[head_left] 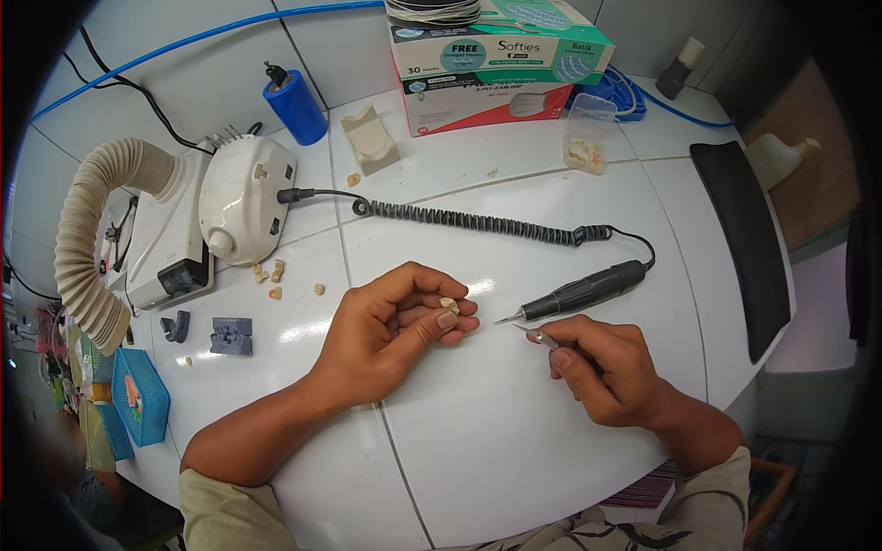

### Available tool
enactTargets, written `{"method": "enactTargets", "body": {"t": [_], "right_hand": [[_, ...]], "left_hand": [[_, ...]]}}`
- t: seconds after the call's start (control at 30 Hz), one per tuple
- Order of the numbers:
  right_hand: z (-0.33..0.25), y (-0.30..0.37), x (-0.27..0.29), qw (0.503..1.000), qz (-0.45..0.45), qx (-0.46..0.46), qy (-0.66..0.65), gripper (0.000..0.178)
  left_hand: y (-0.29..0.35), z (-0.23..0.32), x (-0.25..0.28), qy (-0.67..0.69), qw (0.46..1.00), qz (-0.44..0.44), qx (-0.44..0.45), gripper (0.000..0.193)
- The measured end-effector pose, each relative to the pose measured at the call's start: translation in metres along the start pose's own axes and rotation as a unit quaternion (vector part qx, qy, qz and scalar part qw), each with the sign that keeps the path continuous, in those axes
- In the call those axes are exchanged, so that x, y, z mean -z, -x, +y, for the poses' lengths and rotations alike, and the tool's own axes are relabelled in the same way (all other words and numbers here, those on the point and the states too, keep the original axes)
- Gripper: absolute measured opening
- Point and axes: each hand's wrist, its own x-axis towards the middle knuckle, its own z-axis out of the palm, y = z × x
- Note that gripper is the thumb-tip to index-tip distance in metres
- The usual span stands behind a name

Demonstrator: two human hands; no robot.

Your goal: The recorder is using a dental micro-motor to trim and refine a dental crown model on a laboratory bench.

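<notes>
My left hand (381, 335) pinches a small cream-coloured tooth-shaped piece (448, 304) between thumb and fingertips, above the white tiled table. In my right hand (611, 372) is a slim silver craft knife (544, 339), held like a pen, its pointed tip aimed left toward the piece but apart from it. My fingers hide most of its handle. Just beyond the right hand lies a black rotary handpiece (583, 290) with a thin metal bit; nobody is touching it. Its coiled black cord (469, 220) runs left to a white control box (246, 197).
Several cream pieces (277, 271) and grey blocks (231, 336) lie at left, near a ribbed beige hose (87, 230) and blue basket (141, 397). Mask boxes (487, 106), a blue cylinder (296, 108) and a clear container (585, 151) stand at the back. A black pad (742, 248) lies right.
</notes>
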Motion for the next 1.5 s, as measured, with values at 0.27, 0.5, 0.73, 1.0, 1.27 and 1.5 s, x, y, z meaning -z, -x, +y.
{"method": "enactTargets", "body": {"t": [0.27, 0.5, 0.73, 1.0, 1.27, 1.5], "right_hand": [[0.001, 0.0, 0.001, 1.0, -0.006, 0.004, 0.004, 0.023], [0.0, 0.0, 0.002, 1.0, -0.008, 0.005, 0.007, 0.023], [0.0, 0.0, 0.001, 1.0, -0.011, 0.011, 0.011, 0.023], [-0.002, 0.002, -0.002, 1.0, 0.002, -0.011, -0.019, 0.024], [-0.005, -0.002, -0.001, 0.999, -0.026, 0.026, 0.025, 0.034], [-0.003, 0.002, -0.008, 0.998, -0.016, 0.059, 0.028, 0.039]], "left_hand": [[0.001, 0.005, 0.0, -0.016, 1.0, -0.003, 0.015, 0.022], [0.0, 0.006, -0.002, -0.014, 0.999, 0.0, 0.037, 0.022], [0.0, 0.001, -0.001, -0.026, 0.999, -0.013, 0.02, 0.028], [0.003, 0.004, -0.005, -0.129, 0.991, -0.022, -0.018, 0.023], [0.005, 0.012, -0.01, -0.216, 0.973, -0.046, -0.063, 0.021], [0.005, 0.011, -0.013, -0.242, 0.968, -0.045, -0.044, 0.021]]}}
